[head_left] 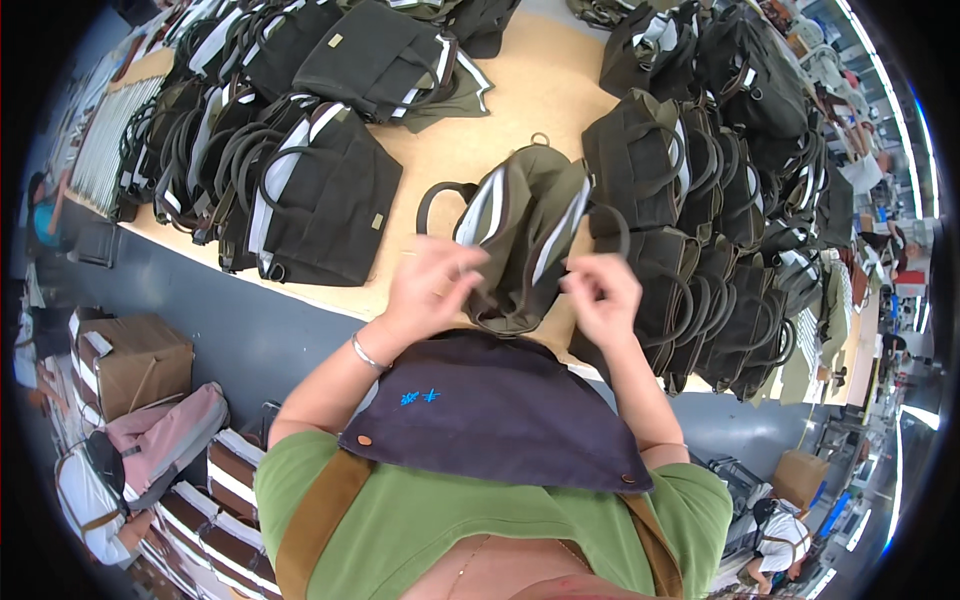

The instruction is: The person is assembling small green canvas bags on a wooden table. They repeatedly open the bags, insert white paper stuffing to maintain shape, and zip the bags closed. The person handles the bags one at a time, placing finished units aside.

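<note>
An olive handbag (545, 195) with dark handles and white edging stands open-topped on the table straight in front of me. My left hand (436, 284) is at the bag's left rim, fingers bent and smeared by motion, so its grip is unclear. At the opposite rim my right hand (606, 292) has its thumb and fingers curled together. Whether it pinches the rim or something small does not show. One handle loops out to the left of the bag, the other to the right.
Dark handbags (335, 205) stand in rows at the left, with more handbags (640, 165) packed close on the right. Another bag (375, 55) lies at the back of the wooden table (545, 65). A cardboard box (140, 365) is at the lower left; people work at both sides.
</note>
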The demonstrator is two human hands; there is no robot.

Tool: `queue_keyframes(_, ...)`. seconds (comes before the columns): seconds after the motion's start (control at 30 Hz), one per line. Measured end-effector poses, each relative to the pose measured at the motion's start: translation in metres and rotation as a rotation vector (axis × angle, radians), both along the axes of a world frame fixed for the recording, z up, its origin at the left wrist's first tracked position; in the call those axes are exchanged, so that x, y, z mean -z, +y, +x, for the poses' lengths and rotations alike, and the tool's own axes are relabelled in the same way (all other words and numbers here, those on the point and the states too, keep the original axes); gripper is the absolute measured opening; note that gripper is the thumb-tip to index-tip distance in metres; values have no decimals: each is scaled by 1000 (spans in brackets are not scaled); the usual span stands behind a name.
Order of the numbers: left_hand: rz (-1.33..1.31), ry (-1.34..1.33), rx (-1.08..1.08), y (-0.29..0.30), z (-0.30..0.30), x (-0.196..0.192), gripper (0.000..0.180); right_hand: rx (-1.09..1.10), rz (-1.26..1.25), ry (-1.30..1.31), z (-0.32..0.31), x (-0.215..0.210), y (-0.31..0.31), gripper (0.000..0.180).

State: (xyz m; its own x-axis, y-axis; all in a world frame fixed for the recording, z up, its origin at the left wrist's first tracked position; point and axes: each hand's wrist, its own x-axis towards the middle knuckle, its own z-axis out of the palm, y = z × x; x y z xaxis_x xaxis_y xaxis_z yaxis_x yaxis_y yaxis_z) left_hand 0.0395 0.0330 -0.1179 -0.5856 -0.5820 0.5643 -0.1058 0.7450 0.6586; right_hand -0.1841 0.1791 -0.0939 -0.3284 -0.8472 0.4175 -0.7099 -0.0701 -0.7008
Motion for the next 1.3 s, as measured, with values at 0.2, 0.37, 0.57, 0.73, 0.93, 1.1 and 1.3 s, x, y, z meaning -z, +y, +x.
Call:
queue_keyframes(0.2, 851, 358, -285, -9, 8, 67, 39, 570, -163, -585, -22, 38, -10, 45)
queue_keyframes(0.37, 309, -182, 180, 45, -37, 37, 52, -55, 93, -716, 62, 14, -42, 71)
queue_keyframes(0.57, 424, -73, 218, 45, -35, 28, 62, 181, -142, -742, 22, 25, -75, 45)
queue_keyframes(0.73, 678, -213, 191, 40, -22, 52, 50, 394, -165, -287, -49, 3, -121, 39)
queue_keyframes(0.93, 218, -325, -254, -4, 2, 33, 61, 647, 301, 390, -125, 20, -163, 52)
queue_keyframes(1.1, -119, -354, -1012, -77, 65, 4, 72, 681, 306, 472, -129, 18, -172, 60)
queue_keyframes(1.3, 655, -398, -761, -111, 87, 19, 72, 144, -210, 290, -49, -3, -162, 34)
